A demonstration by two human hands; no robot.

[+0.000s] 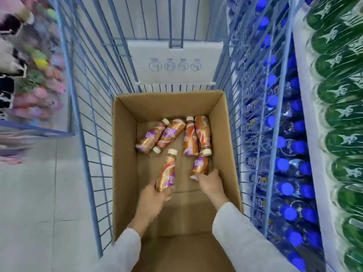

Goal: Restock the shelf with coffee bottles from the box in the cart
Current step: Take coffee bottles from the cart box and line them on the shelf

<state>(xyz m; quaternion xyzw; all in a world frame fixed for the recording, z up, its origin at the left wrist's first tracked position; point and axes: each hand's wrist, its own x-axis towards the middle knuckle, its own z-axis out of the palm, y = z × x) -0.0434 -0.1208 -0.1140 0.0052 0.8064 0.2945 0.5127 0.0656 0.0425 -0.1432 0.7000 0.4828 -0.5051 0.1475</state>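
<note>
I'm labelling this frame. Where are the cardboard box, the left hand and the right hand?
cardboard box [125, 154]: head view, bare left inner wall.
left hand [155, 197]: head view, back of the hand.
right hand [211, 182]: head view, back of the hand.

Cardboard box [125, 154] open on top, near floor bare; four coffee bottles [174, 134] crowd far end, cart wires [94, 154] flank both sides.

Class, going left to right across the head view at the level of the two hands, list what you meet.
Floor → wire cart side → cardboard box wall → left hand holding a coffee bottle → right hand gripping a second bottle → blue-capped bottles → green bottles.
</note>
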